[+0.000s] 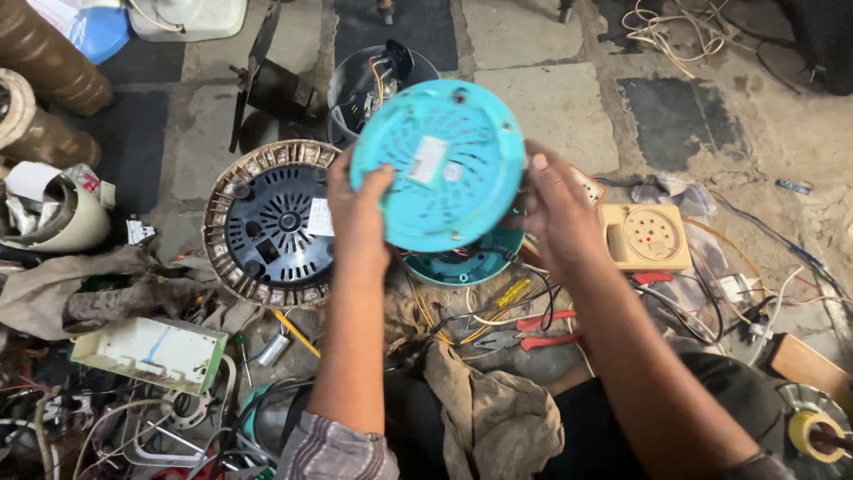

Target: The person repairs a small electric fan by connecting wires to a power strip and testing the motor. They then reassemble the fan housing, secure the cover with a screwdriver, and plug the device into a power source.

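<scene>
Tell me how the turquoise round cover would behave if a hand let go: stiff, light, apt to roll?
The cover looks like thin moulded plastic, so probably stiff and light; the left hand and right hand hold it by the rim alone. Being round, it might roll if dropped on edge. Its vent slots suggest it could crack.

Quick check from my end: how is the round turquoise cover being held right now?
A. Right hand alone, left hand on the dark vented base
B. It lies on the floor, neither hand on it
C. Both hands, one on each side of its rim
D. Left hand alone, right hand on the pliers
C: the left hand grips the left edge of the turquoise cover and the right hand the right edge, lifting it above the floor clutter.
</scene>
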